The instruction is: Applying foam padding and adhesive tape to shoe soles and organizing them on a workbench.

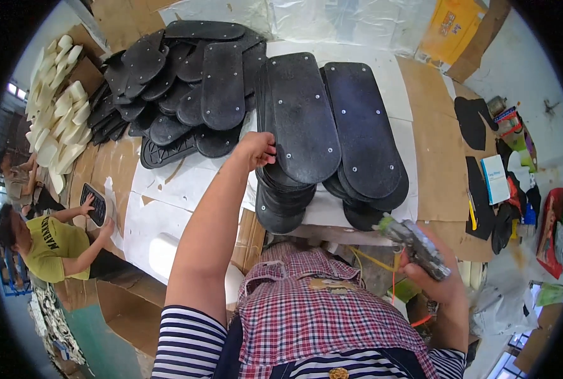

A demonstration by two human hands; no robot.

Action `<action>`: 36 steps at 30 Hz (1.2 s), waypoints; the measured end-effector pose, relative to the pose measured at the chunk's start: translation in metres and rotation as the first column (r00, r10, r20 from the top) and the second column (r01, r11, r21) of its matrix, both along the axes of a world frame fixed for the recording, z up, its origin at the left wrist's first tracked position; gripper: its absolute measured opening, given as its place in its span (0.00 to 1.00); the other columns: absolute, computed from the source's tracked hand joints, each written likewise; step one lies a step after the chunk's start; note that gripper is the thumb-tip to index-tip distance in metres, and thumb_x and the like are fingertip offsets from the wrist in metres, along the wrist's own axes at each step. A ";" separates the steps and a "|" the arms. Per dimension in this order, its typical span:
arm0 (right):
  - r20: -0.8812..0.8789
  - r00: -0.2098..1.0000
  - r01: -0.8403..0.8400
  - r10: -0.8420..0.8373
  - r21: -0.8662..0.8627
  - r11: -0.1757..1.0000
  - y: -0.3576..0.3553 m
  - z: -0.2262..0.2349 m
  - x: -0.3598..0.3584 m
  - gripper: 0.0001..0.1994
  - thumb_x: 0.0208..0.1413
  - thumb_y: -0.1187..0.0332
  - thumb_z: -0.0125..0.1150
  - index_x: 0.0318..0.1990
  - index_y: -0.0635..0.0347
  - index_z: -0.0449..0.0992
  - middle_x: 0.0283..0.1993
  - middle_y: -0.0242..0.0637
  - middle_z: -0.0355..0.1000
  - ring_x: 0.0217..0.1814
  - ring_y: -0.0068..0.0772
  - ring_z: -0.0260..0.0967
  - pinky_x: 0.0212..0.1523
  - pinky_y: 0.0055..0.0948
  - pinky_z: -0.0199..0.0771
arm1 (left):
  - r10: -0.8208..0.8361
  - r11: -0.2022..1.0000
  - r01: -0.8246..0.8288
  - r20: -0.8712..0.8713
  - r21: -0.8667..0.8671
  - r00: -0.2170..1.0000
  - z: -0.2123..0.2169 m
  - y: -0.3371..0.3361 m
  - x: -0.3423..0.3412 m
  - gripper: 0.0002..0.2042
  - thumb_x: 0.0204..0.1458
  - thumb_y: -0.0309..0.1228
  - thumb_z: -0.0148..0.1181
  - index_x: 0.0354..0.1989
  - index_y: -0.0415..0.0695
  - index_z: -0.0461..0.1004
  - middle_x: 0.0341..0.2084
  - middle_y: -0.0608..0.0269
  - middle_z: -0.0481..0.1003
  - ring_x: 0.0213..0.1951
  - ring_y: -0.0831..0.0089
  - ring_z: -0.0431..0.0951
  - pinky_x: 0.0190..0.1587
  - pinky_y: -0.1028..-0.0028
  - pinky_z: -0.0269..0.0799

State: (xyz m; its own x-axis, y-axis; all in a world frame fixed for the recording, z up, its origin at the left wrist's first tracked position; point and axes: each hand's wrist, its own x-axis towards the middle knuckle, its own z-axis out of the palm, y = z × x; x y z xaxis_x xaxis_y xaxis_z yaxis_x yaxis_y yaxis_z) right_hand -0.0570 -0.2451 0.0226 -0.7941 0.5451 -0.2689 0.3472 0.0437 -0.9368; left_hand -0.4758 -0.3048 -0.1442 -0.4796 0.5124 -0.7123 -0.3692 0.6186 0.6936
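Two stacks of long black panels with rounded ends and small silver studs lie in front of me, a left stack [303, 120] and a right stack [365, 126]. At the left edge of the left stack is my left hand [255, 150], its fingers curled in against the panels. Whether they pinch an edge is hidden. My right hand [442, 281] grips a grimy spray gun [417, 246] with a green front end, held in front of the right stack's near end. A faint haze hangs over the right stack's top panel.
A loose heap of black panels [167, 82] lies at the left, past it a pile of cream-coloured pieces [60, 114]. A co-worker [60, 246] in a yellow-green shirt holds a panel. An orange hose [420, 321] hangs below my right hand. A yellow cutter [472, 211] lies right.
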 end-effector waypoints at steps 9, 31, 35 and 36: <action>-0.210 0.972 0.092 -0.104 -0.068 0.993 0.004 -0.021 0.001 0.33 0.46 0.68 0.65 0.60 0.68 0.58 0.35 0.35 0.69 0.37 0.24 0.68 0.40 0.26 0.71 | 0.077 0.993 -0.092 0.168 0.080 0.983 -0.003 0.007 0.033 0.10 0.49 0.37 0.54 0.33 0.44 0.70 0.25 0.62 0.72 0.20 0.68 0.73 0.22 0.71 0.66; -0.147 0.981 0.112 -0.125 -0.095 0.989 -0.004 -0.050 -0.007 0.30 0.51 0.70 0.62 0.61 0.65 0.57 0.38 0.34 0.69 0.40 0.24 0.67 0.44 0.25 0.69 | 0.358 0.570 -0.793 0.803 0.216 0.477 -0.001 -0.013 0.187 0.15 0.55 0.32 0.46 0.49 0.37 0.63 0.48 0.50 0.67 0.50 0.52 0.69 0.55 0.58 0.64; -0.115 0.990 0.075 -0.080 -0.049 0.996 0.001 -0.069 -0.011 0.32 0.50 0.68 0.64 0.61 0.66 0.57 0.36 0.33 0.70 0.40 0.22 0.67 0.43 0.24 0.69 | 0.316 0.509 -0.813 0.818 0.281 0.481 -0.010 -0.014 0.165 0.11 0.57 0.38 0.45 0.41 0.45 0.68 0.38 0.60 0.72 0.42 0.60 0.72 0.49 0.62 0.64; -0.136 0.988 0.061 -0.067 -0.046 0.997 0.002 -0.069 -0.015 0.32 0.50 0.68 0.64 0.61 0.67 0.56 0.36 0.34 0.70 0.39 0.22 0.67 0.42 0.24 0.69 | 0.307 0.497 -0.813 0.815 0.302 0.491 -0.012 -0.012 0.151 0.11 0.57 0.38 0.45 0.41 0.45 0.68 0.38 0.60 0.72 0.42 0.60 0.72 0.49 0.62 0.64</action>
